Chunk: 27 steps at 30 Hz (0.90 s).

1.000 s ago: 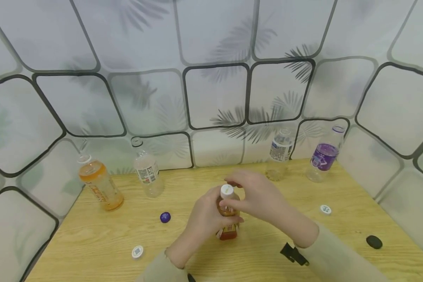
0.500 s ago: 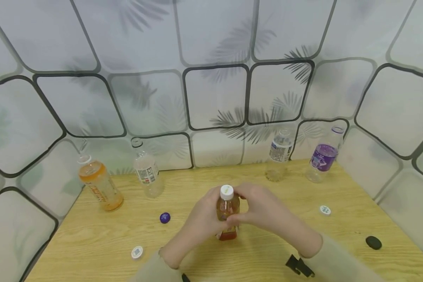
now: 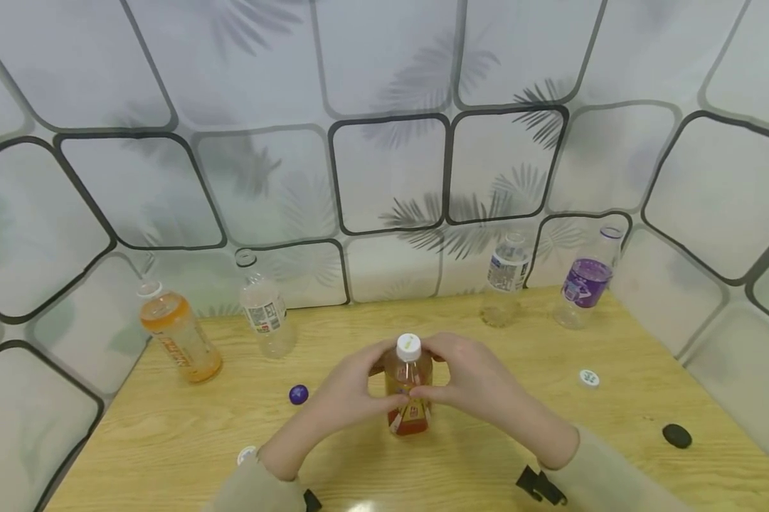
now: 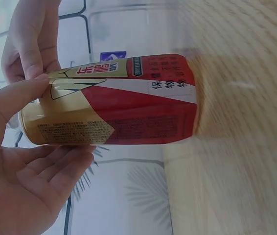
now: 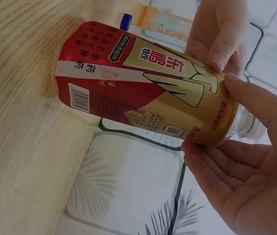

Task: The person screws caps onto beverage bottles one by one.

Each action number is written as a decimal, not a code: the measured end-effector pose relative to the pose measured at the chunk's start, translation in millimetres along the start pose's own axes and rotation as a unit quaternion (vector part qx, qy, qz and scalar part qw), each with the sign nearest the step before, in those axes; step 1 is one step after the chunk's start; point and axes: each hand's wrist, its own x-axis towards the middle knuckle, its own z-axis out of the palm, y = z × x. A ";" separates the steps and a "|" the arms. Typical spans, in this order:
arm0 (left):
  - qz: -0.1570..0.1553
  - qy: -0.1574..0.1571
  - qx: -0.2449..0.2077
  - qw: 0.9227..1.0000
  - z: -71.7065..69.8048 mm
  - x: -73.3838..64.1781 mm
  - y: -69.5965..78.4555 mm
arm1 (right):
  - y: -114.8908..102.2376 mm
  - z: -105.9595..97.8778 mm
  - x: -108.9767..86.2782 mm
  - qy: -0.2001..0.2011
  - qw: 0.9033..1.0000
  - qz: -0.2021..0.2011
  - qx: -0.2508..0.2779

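Observation:
A drink bottle (image 3: 409, 412) with a white cap (image 3: 409, 347) and a red and gold label stands upright on the wooden table. My left hand (image 3: 346, 391) holds it from the left, thumb across the front of the label and fingers around the far side. From the right, my right hand (image 3: 470, 370) holds the same bottle, its thumb (image 5: 251, 93) on the upper label. The two thumb tips are close together on the label. The palms stay off the bottle, and the cap sits above both hands.
Behind stand an orange-labelled bottle (image 3: 179, 338), two clear bottles (image 3: 265, 313) (image 3: 506, 277) and a purple-labelled bottle (image 3: 585, 284), all uncapped. Loose caps lie about: purple (image 3: 298, 395), white (image 3: 589, 378), black (image 3: 676, 435), and a white one (image 3: 245, 453) partly behind my left sleeve. Patterned walls enclose the table.
My right hand has come down from beside the cap to the bottle's body. My left hand has loosened and shifted left, its palm now apart from the bottle, which has barely moved.

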 end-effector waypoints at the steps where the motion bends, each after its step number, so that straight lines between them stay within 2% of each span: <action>1: -0.003 0.006 0.005 1.000 -0.1 -1.0 -0.2 | 0.4 0.0 -0.4 0.002 1.000 0.000 0.000; 7: -0.012 0.031 0.038 0.999 -2.3 -3.4 0.6 | 1.6 1.3 -1.6 0.011 1.000 -0.004 -0.006; 14: -0.017 0.036 0.053 0.998 -8.4 -5.2 -1.1 | -1.4 5.9 1.8 0.019 1.000 0.010 0.014; 21: -0.015 0.052 0.052 0.997 -23.5 -9.8 -6.5 | -8.2 16.4 13.1 0.043 0.996 0.036 0.068; 27: -0.025 0.063 0.062 0.996 -38.1 -13.6 -11.3 | -14.5 25.7 25.0 0.064 0.994 0.045 0.074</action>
